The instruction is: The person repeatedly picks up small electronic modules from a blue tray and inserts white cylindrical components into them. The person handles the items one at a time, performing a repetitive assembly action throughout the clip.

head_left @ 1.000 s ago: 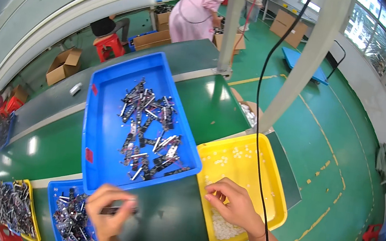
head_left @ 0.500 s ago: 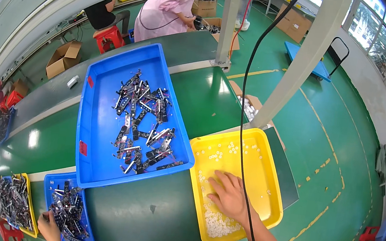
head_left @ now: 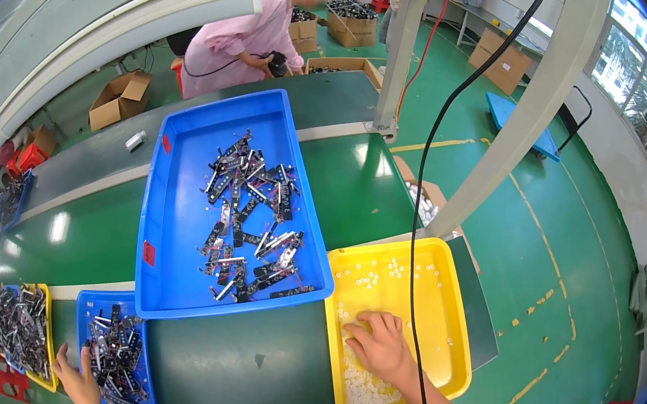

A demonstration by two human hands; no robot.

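At the lower left, my left hand (head_left: pixel 78 384) is beside the left wall of a small blue tray (head_left: pixel 146 371). Its thumb and forefinger are spread, with nothing visible between them. Dark electronic modules with thin wires (head_left: pixel 115 354) are heaped in that tray. My right hand (head_left: pixel 382 349) is over the left side of a yellow tray (head_left: pixel 446 357), fingers bent and tips apart; the undersides of the fingers are hidden. Small white ring-shaped pieces (head_left: pixel 369 392) are piled below the hand, and others lie scattered toward the tray's far side.
Between my hands, a large blue bin (head_left: pixel 173 223) holds similar modules (head_left: pixel 248 217). Another yellow tray (head_left: pixel 44 329) of modules is at far left. A black cable (head_left: pixel 423 174) hangs across the right tray, near a pale post (head_left: pixel 505 128). A person in pink (head_left: pixel 238 44) works beyond the bench.
My left hand has shifted slightly down and spread its fingers. The fingers of my right hand have bent more over the rings. The view has shifted, and the person in pink has straightened.
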